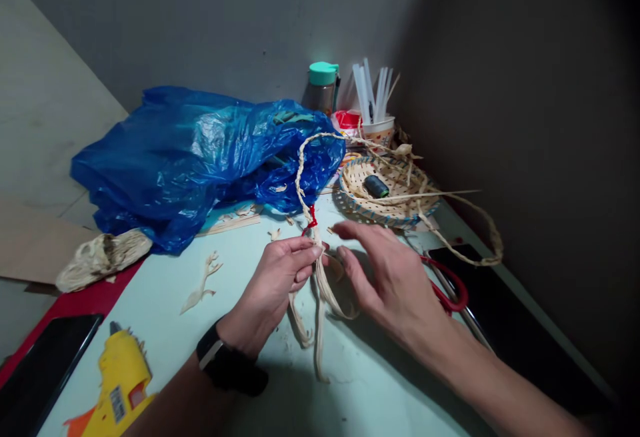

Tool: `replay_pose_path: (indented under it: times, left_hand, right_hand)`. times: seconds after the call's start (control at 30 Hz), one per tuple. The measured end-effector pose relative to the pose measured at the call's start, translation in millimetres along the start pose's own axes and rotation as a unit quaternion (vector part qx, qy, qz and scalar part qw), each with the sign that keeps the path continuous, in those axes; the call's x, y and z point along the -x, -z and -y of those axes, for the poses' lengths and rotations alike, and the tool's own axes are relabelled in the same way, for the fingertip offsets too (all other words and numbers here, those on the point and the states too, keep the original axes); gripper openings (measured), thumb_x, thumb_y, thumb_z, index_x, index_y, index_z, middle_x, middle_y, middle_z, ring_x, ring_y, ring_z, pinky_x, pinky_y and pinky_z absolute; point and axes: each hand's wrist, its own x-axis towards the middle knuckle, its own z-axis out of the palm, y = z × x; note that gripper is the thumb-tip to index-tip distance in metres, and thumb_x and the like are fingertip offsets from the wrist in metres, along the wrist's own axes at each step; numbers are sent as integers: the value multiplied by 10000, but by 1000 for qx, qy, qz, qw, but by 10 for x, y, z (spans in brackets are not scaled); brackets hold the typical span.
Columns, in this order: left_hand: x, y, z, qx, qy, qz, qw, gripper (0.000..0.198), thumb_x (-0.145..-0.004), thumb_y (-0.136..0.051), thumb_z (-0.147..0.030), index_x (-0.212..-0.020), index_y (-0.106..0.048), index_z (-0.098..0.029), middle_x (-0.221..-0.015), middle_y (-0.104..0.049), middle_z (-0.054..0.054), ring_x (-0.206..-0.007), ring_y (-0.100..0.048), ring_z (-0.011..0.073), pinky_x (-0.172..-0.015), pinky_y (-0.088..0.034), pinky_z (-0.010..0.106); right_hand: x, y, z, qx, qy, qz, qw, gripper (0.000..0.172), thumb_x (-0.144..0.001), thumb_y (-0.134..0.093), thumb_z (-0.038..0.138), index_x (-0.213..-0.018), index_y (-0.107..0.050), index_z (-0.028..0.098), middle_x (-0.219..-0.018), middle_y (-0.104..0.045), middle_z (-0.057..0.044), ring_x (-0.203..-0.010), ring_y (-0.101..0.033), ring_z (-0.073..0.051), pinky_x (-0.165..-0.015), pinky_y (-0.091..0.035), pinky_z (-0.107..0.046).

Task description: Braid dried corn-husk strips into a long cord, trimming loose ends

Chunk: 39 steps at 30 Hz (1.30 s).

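My left hand (290,267) pinches a braided cord (299,174) of pale dried fibre just below a red thread tie (313,217). Loose strands (321,314) hang from the pinch toward the tabletop. Beyond the tie, the braid curves up and back toward the woven basket. My right hand (383,274) hovers just right of the strands, thumb and index finger apart, with nothing visible between them; its other fingers are partly hidden.
A blue plastic bag (200,157) fills the back left. A woven basket (350,204) holding a dark thread spool (376,186) sits behind my right hand, near red-handled scissors (460,294). A yellow glue gun (123,377) lies front left. Behind stand a jar (323,87) and a cup (380,132) of sticks.
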Motion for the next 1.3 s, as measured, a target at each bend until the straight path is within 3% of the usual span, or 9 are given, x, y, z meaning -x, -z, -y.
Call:
replay_pose_path:
  times: [0.07, 0.17, 0.37, 0.5, 0.67, 0.77, 0.9, 1.07, 1.3]
  left_hand:
    - [-10, 6, 11, 2, -8, 0, 1000, 166, -752, -663, -237, -823, -608, -97, -651, -455, -27, -472, -261, 12, -433, -133, 173]
    - [-16, -4, 26, 12, -22, -6, 1000, 176, -742, -664, -220, -849, -598, -97, -642, -436, -42, -457, -251, 7, -425, -120, 176]
    - [36, -80, 19, 25, -43, -6, 999, 215, -712, -689, -219, -852, -549, -135, -576, -418, -77, -426, -260, 5, -419, -150, 155]
    - [74, -77, -6, 30, -39, -10, 999, 224, -744, -652, -188, -915, -511, -163, -583, -493, -71, -406, -289, 9, -428, -208, 150]
    - [58, -31, 20, -24, -68, -24, 997, 158, -751, -628, -184, -870, -529, -149, -704, -602, -3, -598, -544, 77, -583, -386, 178]
    - [27, -23, 57, -101, -102, -42, 989, 127, -746, -618, -190, -843, -550, -147, -688, -609, -1, -647, -566, 109, -625, -399, 206]
    - [14, -32, 109, -238, -178, -83, 951, 46, -764, -582, -191, -796, -559, -167, -666, -616, -9, -646, -564, 126, -630, -389, 221]
    - [51, -60, 124, -312, -192, -104, 925, 26, -781, -540, -172, -797, -555, -188, -694, -643, -4, -676, -586, 150, -659, -401, 245]
    - [109, -98, 95, -397, -213, -128, 884, 58, -798, -518, -170, -802, -562, -207, -730, -653, 2, -714, -587, 176, -685, -374, 265]
  right_hand:
    - [-48, -23, -10, -60, -72, 59, 994, 299, -902, -444, 176, -1190, -508, 129, -1053, -648, -109, -912, -597, -204, -765, -426, -308]
    - [-109, -81, 37, -97, -133, 143, 976, 304, -901, -413, 145, -1194, -496, 147, -955, -668, -77, -845, -610, -187, -724, -420, -278]
    - [-144, -213, -14, -193, -178, 159, 952, 237, -891, -389, 149, -1053, -563, 143, -849, -649, -53, -701, -572, -141, -625, -395, -234]
    - [-154, -216, -160, -271, -154, 203, 928, 209, -913, -397, 206, -961, -594, 155, -744, -629, -5, -545, -499, -99, -551, -358, -214]
    - [-180, -54, -170, -172, -119, 200, 957, 224, -893, -438, 165, -793, -638, 170, -731, -666, 4, -651, -550, -119, -648, -350, -222]
    - [-156, 1, -139, -131, -115, 199, 964, 237, -887, -432, 155, -780, -642, 176, -753, -670, -5, -691, -563, -133, -662, -345, -231]
    - [-145, -39, -138, -109, -130, 192, 967, 214, -886, -424, 173, -773, -605, 161, -744, -639, -27, -681, -537, -139, -632, -333, -235]
    - [-212, -192, -211, -177, -149, 185, 955, 292, -903, -439, 323, -700, -568, 159, -632, -558, 1, -587, -469, -115, -572, -296, -232]
    - [-210, -317, -258, -261, -199, 174, 928, 278, -817, -500, 332, -599, -511, 161, -551, -475, 26, -531, -392, -99, -521, -266, -230]
